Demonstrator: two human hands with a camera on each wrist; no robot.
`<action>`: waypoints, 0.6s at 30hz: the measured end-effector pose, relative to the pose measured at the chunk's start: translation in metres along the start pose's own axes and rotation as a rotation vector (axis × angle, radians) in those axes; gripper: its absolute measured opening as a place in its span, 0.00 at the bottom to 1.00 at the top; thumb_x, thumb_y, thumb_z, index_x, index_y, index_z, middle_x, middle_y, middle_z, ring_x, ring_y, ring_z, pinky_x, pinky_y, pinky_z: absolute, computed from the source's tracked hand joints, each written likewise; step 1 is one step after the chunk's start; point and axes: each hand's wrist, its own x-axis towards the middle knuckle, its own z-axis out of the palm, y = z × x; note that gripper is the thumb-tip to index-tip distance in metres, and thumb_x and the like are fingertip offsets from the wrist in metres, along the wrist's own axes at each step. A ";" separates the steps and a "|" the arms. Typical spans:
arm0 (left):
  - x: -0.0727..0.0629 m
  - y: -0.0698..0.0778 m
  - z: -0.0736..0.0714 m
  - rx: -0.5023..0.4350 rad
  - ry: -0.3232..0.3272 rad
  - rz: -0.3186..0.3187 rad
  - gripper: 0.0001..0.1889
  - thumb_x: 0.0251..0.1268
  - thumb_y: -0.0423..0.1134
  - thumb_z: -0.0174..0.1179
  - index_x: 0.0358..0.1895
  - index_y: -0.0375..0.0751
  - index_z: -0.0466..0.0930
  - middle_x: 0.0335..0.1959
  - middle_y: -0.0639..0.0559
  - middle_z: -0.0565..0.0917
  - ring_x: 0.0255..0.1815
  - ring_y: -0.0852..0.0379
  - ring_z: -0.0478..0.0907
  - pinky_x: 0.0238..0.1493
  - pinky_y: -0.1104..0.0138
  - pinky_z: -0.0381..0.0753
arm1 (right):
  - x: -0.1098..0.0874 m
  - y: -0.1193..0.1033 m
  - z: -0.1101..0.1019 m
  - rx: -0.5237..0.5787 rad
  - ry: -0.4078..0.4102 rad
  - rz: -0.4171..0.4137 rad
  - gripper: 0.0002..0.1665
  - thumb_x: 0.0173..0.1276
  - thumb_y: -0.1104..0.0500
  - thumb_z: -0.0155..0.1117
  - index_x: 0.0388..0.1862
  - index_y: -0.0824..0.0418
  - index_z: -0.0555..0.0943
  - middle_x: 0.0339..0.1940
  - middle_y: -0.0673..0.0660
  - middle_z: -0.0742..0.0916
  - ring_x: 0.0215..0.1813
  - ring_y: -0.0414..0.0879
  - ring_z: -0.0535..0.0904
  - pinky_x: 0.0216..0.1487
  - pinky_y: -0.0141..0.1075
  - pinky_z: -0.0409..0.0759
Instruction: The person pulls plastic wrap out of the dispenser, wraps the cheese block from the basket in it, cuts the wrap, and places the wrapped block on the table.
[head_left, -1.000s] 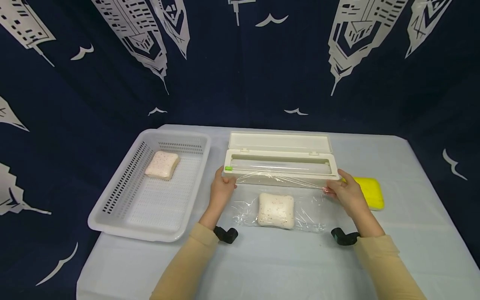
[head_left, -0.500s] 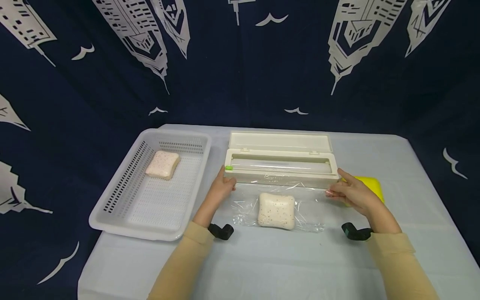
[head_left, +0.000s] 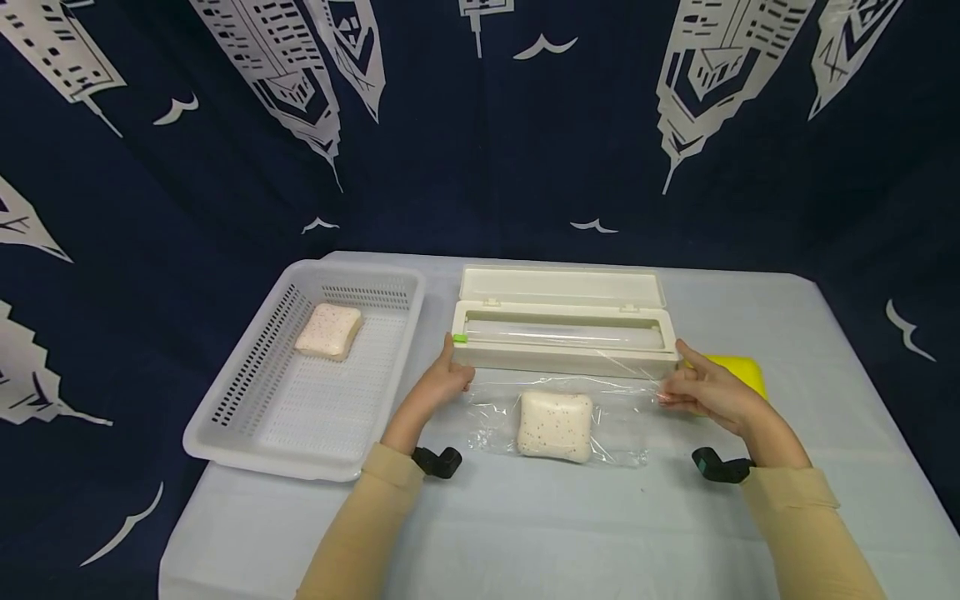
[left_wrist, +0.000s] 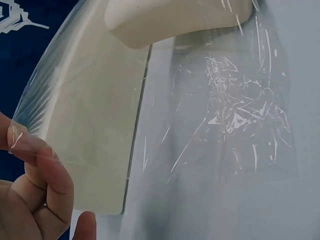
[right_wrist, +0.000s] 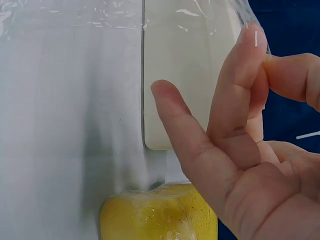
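My left hand [head_left: 435, 387] is at the left end of a cream cling film dispenser [head_left: 517, 357], its lid raised. My right hand [head_left: 716, 398] is at the other end. Both hands pinch the edge of clear cling film [left_wrist: 235, 115], stretched from the dispenser's front side; the left wrist view shows it at my left fingers [left_wrist: 37, 150], the right wrist view at my right fingertips [right_wrist: 252, 37]. On the film in front of the dispenser lies a cream, speckled, bread-shaped square [head_left: 555, 425]. The film's exact edges are hard to see.
A white perforated basket [head_left: 375, 417] stands on the left with another speckled bread-shaped piece [head_left: 328, 331] inside. Beside my right hand lies a yellow block [right_wrist: 155, 217], partly hidden, with shiny film over it. White cloth covers the table [head_left: 570, 533]; a dark patterned curtain [head_left: 480, 167] hangs behind.
Both hands have moved slightly outward, the right one more. The film between them and the dispenser looks flatter and lower. The speckled square has stayed put.
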 end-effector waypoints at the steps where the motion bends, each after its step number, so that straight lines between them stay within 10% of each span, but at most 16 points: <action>1: -0.001 0.000 0.000 -0.004 -0.006 0.001 0.48 0.59 0.38 0.50 0.79 0.38 0.30 0.21 0.54 0.75 0.24 0.57 0.66 0.33 0.66 0.65 | 0.000 0.000 0.000 -0.008 -0.002 -0.002 0.57 0.74 0.64 0.56 0.76 0.61 0.21 0.33 0.47 0.84 0.41 0.40 0.85 0.49 0.33 0.84; 18: 0.005 -0.017 0.008 -0.102 0.045 0.013 0.48 0.54 0.34 0.51 0.79 0.36 0.37 0.18 0.56 0.74 0.25 0.57 0.67 0.34 0.68 0.67 | 0.004 0.007 0.011 -0.184 0.142 0.020 0.54 0.74 0.62 0.55 0.78 0.61 0.26 0.37 0.52 0.86 0.38 0.36 0.84 0.45 0.29 0.84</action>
